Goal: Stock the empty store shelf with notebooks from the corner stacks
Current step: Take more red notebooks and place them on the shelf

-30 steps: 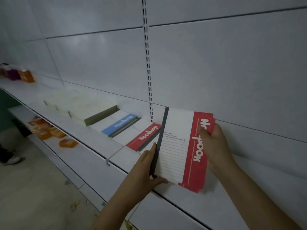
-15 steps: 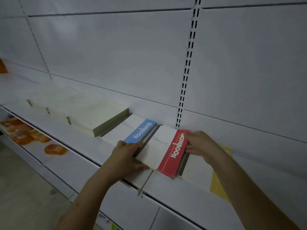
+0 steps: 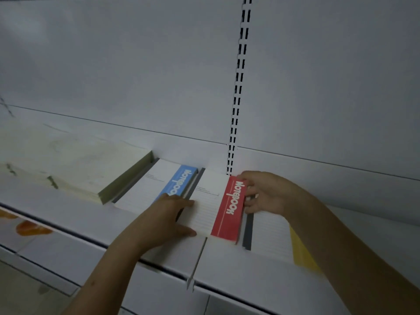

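A red-and-white notebook (image 3: 227, 208) lies flat on the white shelf (image 3: 250, 269), on top of a pile of the same kind. My left hand (image 3: 166, 219) grips its left edge, thumb at the front and index finger on the cover. At its right edge, my right hand (image 3: 266, 192) has its fingers curled round the red band. A blue-and-white notebook (image 3: 175, 185) lies just left of it. To the right lies a yellow-and-white notebook (image 3: 300, 248), partly hidden by my right forearm.
A thick cream stack (image 3: 75, 164) sits on the shelf at the left. A slotted upright (image 3: 238, 87) runs up the white back panel. A white bracket (image 3: 195, 269) juts from the shelf's front edge. Orange items (image 3: 29, 228) lie on the lower shelf.
The red notebook, held up tilted a second ago, has come down flat onto the pile beside the blue one. Both hands stayed on its edges.
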The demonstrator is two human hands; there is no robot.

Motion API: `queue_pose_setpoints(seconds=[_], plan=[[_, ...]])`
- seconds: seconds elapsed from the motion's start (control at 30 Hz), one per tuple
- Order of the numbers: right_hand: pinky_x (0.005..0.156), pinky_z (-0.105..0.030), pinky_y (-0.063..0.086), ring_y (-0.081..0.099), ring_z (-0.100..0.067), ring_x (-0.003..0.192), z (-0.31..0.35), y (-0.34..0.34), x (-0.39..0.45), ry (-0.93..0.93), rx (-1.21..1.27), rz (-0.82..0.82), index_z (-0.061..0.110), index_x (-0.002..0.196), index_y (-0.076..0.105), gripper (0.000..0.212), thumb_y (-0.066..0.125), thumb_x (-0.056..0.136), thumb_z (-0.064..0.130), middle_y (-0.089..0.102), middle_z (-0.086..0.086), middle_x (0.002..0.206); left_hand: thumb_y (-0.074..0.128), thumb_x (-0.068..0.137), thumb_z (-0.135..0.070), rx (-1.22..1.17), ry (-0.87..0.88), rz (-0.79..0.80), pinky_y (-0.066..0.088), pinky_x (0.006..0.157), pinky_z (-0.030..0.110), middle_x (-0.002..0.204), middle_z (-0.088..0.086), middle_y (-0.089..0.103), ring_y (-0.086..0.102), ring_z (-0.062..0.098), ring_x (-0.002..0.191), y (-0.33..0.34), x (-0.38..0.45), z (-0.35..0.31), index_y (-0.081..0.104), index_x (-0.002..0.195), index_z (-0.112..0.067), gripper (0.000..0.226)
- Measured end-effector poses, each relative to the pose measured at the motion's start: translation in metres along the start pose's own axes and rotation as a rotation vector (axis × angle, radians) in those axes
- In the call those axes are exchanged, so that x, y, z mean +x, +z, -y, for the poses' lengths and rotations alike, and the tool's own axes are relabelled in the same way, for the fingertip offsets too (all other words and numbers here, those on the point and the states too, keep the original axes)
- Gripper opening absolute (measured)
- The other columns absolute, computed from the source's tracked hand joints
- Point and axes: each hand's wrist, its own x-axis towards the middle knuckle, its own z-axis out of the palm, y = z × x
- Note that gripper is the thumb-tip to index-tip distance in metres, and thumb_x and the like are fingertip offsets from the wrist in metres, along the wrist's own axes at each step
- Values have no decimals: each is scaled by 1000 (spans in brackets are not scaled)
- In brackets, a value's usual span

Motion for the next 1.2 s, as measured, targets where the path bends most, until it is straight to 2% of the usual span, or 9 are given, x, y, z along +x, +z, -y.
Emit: queue_pose_setpoints(seconds=[0.17, 0.27, 0.33, 0.57, 0.63, 0.77, 0.9, 1.07, 1.2], plan=[[92, -51, 50, 62, -33, 97, 1, 10, -3, 15, 126, -34, 9, 98, 53, 10, 56, 91, 16, 61, -16, 93, 75, 76, -52, 59, 9, 59, 37, 106, 26, 140, -8, 48, 40, 8, 128, -5, 10, 2, 40, 145, -32, 80], [76, -41, 52, 61, -27, 83, 0, 19, -2, 28, 145, -30, 10, 94, 50, 11, 57, 90, 17, 60, -12, 87, 77, 75, -50, 49, -3, 78, 38, 105, 28, 140, -8, 49, 41, 9, 128, -7, 10, 1, 37, 147, -33, 84], [74, -36, 49, 59, -22, 75, -1, 25, -2, 39, 77, -42, 12, 87, 49, 11, 58, 88, 19, 59, -8, 78, 78, 74, -49, 30, -9, 81, 38, 107, 31, 142, -8, 48, 41, 11, 129, -7, 9, 0, 34, 148, -34, 87], [97, -39, 44, 53, -19, 87, 3, 11, -22, -81, 42, -111, 13, 89, 51, 9, 55, 92, 20, 55, -4, 76, 71, 75, -62, 128, 49, 44, 29, 116, 45, 157, -6, 22, 23, 20, 142, -9, -9, -12, 19, 152, -36, 96], [103, -40, 42, 53, -18, 92, 1, -1, -30, -194, 17, -193, 12, 107, 53, 17, 52, 96, 24, 56, -3, 86, 67, 77, -63, 85, 78, -24, 27, 116, 44, 157, -9, 24, 23, 17, 143, -7, -14, -25, 20, 152, -36, 92], [108, -47, 40, 52, -27, 119, -12, -28, -50, -430, -138, -393, 10, 133, 50, 43, 47, 97, 34, 55, -11, 131, 63, 87, -50, -156, 199, -164, 41, 105, 28, 140, -16, 45, 45, 6, 125, 11, -10, -79, 38, 144, -35, 64], [108, -35, 39, 52, -17, 122, -22, -79, -97, -631, -241, -591, 17, 137, 49, 43, 44, 100, 37, 55, -3, 135, 58, 93, -39, -263, 394, -200, 43, 84, 13, 123, -16, 57, 55, -4, 103, 44, 0, -160, 53, 132, -33, 40], [89, -8, 33, 49, -1, 113, -50, -177, -176, -748, -385, -861, 16, 138, 48, 43, 42, 101, 38, 55, 3, 135, 52, 95, -41, -344, 627, -97, 44, 83, 11, 117, -22, 55, 53, -7, 101, 95, 16, -277, 51, 134, -34, 40], [105, -28, 40, 49, -12, 126, -83, -274, -239, -718, -492, -1086, 14, 141, 44, 47, 42, 101, 38, 51, 0, 141, 52, 96, -41, -422, 767, 0, 34, 83, 0, 120, -25, 51, 49, -9, 105, 139, 13, -379, 47, 137, -36, 41]])
